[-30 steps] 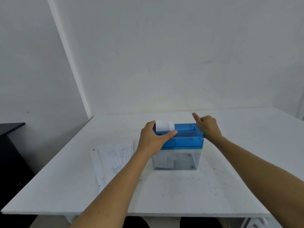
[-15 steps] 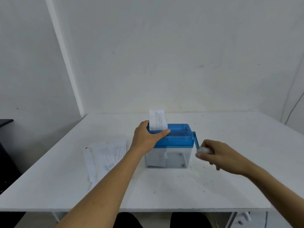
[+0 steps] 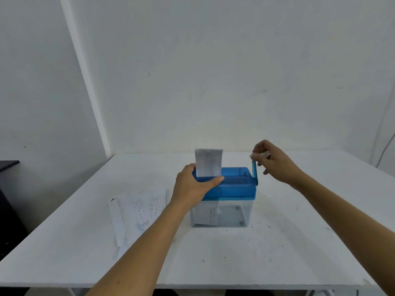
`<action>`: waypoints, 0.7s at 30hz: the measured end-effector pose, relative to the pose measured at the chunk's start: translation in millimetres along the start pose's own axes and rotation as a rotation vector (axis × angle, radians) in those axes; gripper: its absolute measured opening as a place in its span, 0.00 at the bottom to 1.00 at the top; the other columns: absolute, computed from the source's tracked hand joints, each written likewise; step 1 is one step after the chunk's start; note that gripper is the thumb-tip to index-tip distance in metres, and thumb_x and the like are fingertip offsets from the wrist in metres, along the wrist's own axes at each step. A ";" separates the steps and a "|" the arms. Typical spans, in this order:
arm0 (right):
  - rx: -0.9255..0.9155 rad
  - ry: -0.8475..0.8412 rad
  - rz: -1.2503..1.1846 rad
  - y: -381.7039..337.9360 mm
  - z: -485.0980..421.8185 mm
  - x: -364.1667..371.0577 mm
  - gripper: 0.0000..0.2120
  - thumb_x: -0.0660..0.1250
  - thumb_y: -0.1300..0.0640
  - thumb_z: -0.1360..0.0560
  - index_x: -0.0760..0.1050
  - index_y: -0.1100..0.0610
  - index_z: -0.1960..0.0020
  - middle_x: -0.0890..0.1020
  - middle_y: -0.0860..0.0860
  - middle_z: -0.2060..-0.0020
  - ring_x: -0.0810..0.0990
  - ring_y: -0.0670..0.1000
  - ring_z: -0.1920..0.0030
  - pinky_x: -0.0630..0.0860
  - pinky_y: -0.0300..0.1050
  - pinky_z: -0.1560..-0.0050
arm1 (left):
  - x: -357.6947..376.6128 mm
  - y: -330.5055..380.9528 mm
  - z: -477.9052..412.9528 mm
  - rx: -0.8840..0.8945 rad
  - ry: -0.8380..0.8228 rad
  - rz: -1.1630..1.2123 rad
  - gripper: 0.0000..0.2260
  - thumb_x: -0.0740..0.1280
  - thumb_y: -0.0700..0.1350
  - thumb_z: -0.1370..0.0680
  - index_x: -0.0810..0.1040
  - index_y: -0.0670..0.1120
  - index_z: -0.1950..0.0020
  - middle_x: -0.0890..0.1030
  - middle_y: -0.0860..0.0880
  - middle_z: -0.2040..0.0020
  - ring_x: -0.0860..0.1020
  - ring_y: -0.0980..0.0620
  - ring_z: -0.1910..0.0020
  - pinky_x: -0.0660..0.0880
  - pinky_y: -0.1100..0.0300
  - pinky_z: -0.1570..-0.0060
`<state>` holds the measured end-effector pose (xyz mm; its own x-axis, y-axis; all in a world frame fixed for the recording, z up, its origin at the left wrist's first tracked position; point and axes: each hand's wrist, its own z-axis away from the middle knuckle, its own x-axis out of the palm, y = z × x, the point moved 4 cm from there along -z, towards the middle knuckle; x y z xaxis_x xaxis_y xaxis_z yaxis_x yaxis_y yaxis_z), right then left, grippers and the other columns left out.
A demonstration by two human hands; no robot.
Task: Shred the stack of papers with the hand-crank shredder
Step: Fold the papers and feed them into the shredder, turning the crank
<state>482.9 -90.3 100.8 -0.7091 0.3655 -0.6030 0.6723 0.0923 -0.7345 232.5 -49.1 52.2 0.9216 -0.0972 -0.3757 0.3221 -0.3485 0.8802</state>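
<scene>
Shredding in progress; entry taken mid-crank.

Item 1: hand-crank shredder (image 3: 229, 189), blue lid over a clear bin (image 3: 233, 214), stood near the middle of the white table (image 3: 256, 253).

Item 2: one sheet (image 3: 208, 162), upright in the feed slot at the lid's left end, its upper part well clear of the lid and blurred. Paper hung below the cutters inside the bin on the left side; whether cut into strips could not be told.

Item 3: stack of papers (image 3: 139, 210), lying flat on the table just left of the shredder, fanned loosely, handwriting visible. Several sheets remained; an exact count could not be made.

Item 4: left hand (image 3: 193, 185), grip closed over the lid's left end, thumb across the front edge just below the sheet, steadying the unit.

Item 5: right hand (image 3: 275, 162), grip pinched shut on the pale knob (image 3: 259, 155) of the blue crank (image 3: 254, 173), which stood upright at the lid's right side.

Status, as judged: early stage. One sheet partly fed, bin otherwise mostly empty. Outstanding: finishing this sheet, then feeding the remaining stack through.
</scene>
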 end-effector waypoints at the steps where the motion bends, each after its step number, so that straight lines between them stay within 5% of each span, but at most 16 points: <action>1: 0.025 0.006 -0.022 4.6 -3.5 6.0 0.06 0.64 0.53 0.19 0.72 0.55 0.46 0.80 0.51 0.50 0.80 0.53 0.52 0.78 0.45 0.60 | 0.2 -0.1 -0.1 -0.002 0.002 0.003 0.30 0.78 0.64 0.34 0.72 0.54 0.39 0.76 0.57 0.45 0.75 0.62 0.49 0.72 0.69 0.58; 7: 0.203 -0.023 -0.049 46.8 9.2 50.4 0.09 0.57 0.54 0.16 0.71 0.59 0.49 0.81 0.57 0.52 0.82 0.56 0.55 0.83 0.52 0.56 | 0.4 0.0 0.7 0.009 -0.001 -0.005 0.31 0.77 0.64 0.33 0.71 0.53 0.36 0.76 0.56 0.42 0.75 0.60 0.47 0.72 0.71 0.59; 10: 0.258 -0.061 -0.009 62.8 31.4 66.1 0.10 0.54 0.58 0.16 0.72 0.61 0.47 0.81 0.57 0.55 0.80 0.53 0.60 0.80 0.47 0.60 | 0.9 -0.2 0.7 0.013 0.007 -0.020 0.34 0.77 0.64 0.33 0.71 0.51 0.33 0.76 0.55 0.41 0.75 0.56 0.43 0.72 0.71 0.60; 17: 0.274 -0.221 0.024 51.0 85.2 55.9 0.21 0.50 0.51 0.14 0.75 0.59 0.57 0.81 0.53 0.69 0.79 0.48 0.70 0.77 0.40 0.65 | 3.1 0.8 1.5 0.003 -0.004 -0.008 0.30 0.76 0.64 0.32 0.70 0.54 0.37 0.75 0.55 0.41 0.74 0.55 0.42 0.71 0.72 0.60; 21: 0.243 -0.341 0.009 27.3 100.8 28.2 0.22 0.53 0.44 0.16 0.76 0.58 0.55 0.84 0.52 0.65 0.81 0.48 0.66 0.75 0.40 0.65 | 3.2 -0.7 1.5 -0.005 -0.003 -0.003 0.33 0.76 0.64 0.32 0.71 0.52 0.33 0.75 0.54 0.39 0.74 0.54 0.41 0.72 0.72 0.60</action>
<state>459.7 -170.8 32.3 -0.7606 0.0340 -0.6484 0.6381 -0.1455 -0.7561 234.9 -50.6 50.0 0.9198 -0.0992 -0.3798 0.3263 -0.3445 0.8802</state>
